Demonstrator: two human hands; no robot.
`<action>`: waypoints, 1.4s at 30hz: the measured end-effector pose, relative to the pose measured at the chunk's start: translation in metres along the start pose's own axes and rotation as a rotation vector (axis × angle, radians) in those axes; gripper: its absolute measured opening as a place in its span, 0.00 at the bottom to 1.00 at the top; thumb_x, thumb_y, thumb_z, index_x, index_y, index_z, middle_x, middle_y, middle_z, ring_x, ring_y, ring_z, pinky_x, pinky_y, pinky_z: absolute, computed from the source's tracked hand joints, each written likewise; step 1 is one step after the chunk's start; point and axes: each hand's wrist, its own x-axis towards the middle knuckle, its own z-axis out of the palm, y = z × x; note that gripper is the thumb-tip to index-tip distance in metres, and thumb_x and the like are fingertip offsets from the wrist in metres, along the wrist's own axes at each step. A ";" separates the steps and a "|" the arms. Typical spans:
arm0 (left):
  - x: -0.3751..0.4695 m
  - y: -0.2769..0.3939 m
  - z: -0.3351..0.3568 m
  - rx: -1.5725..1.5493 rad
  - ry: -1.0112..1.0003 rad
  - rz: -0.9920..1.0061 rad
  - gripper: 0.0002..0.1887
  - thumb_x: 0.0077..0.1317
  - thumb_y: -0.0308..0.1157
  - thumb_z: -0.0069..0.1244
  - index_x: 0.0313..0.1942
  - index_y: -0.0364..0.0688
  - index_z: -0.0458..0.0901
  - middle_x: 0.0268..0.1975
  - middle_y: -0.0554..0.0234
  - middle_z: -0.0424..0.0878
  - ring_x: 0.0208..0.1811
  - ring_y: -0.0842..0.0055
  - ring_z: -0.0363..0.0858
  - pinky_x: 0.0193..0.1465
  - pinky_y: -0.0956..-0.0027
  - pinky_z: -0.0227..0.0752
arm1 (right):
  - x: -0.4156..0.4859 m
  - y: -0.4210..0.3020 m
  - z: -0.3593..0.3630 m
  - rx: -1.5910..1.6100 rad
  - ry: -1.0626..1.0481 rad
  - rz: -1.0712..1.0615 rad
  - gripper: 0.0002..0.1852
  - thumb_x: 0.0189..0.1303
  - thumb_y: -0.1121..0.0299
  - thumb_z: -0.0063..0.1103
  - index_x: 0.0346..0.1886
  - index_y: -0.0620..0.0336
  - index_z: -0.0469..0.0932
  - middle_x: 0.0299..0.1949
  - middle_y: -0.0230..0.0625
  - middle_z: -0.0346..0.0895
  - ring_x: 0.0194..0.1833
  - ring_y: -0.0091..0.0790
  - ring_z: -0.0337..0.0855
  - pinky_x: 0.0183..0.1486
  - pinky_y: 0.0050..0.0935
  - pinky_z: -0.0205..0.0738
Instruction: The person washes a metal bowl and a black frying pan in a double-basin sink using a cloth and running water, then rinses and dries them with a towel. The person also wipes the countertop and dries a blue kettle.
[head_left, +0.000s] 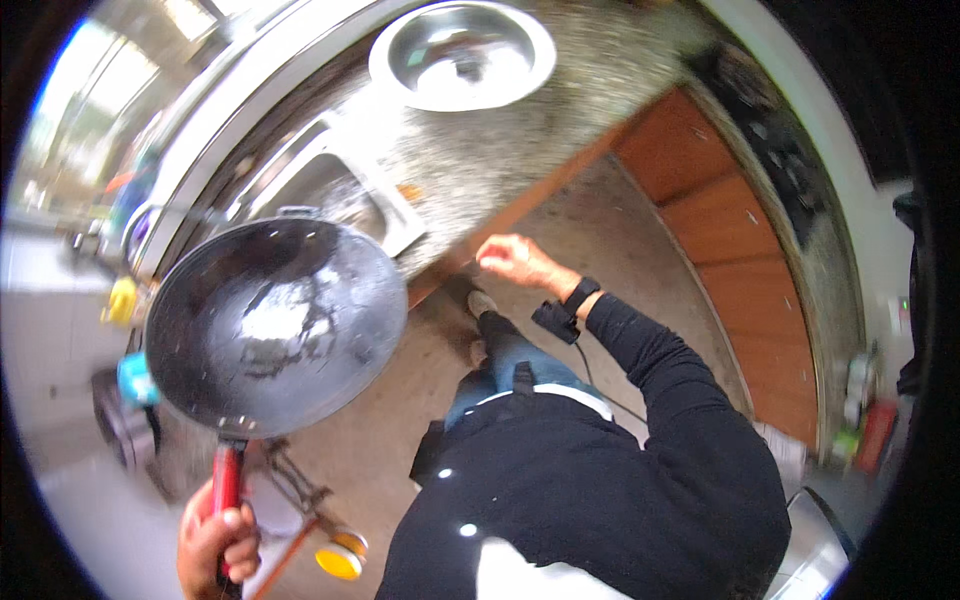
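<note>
My left hand (215, 541) is wrapped around the red handle of a dark wok (277, 322). The wok is held up with its inside facing me; its surface is wet and shiny. Part of the sink (405, 229) is hidden behind the wok's far rim. My right hand (517, 261) hangs near the front edge of the stone counter (465, 172), fingers loosely curled and nothing in them. A black band circles my right wrist, and a small black device (556, 321) on a cord is beside it.
A steel basin (461, 52) stands on the counter past the sink. Orange-brown cabinets (742, 247) line the right side under another counter. At lower left are a yellow-topped round item (341, 559) and a turquoise object (137, 380) partly behind the wok. A faucet (139, 225) rises by the window.
</note>
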 end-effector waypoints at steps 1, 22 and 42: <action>-0.016 0.001 0.003 0.015 -0.103 -0.015 0.20 0.63 0.28 0.51 0.54 0.36 0.66 0.33 0.69 0.72 0.15 0.93 0.59 0.12 0.88 0.49 | -0.042 0.011 -0.007 -0.030 0.034 0.082 0.08 0.56 0.65 0.59 0.36 0.58 0.79 0.32 0.42 0.82 0.38 0.42 0.83 0.41 0.38 0.76; 0.118 0.035 0.554 0.005 -1.059 0.424 0.13 0.66 0.27 0.45 0.49 0.33 0.68 0.27 0.76 0.63 0.19 0.94 0.58 0.16 0.87 0.51 | -0.573 0.218 -0.222 -0.217 0.537 1.059 0.14 0.54 0.57 0.64 0.40 0.52 0.80 0.36 0.36 0.84 0.40 0.39 0.84 0.45 0.36 0.77; 0.266 0.023 1.124 -0.207 -1.106 0.459 0.09 0.63 0.24 0.45 0.36 0.40 0.60 0.27 0.64 0.66 0.21 0.79 0.71 0.18 0.73 0.70 | -0.663 0.224 -0.336 0.371 0.995 1.112 0.06 0.58 0.68 0.57 0.34 0.56 0.82 0.25 0.36 0.82 0.26 0.30 0.83 0.28 0.28 0.77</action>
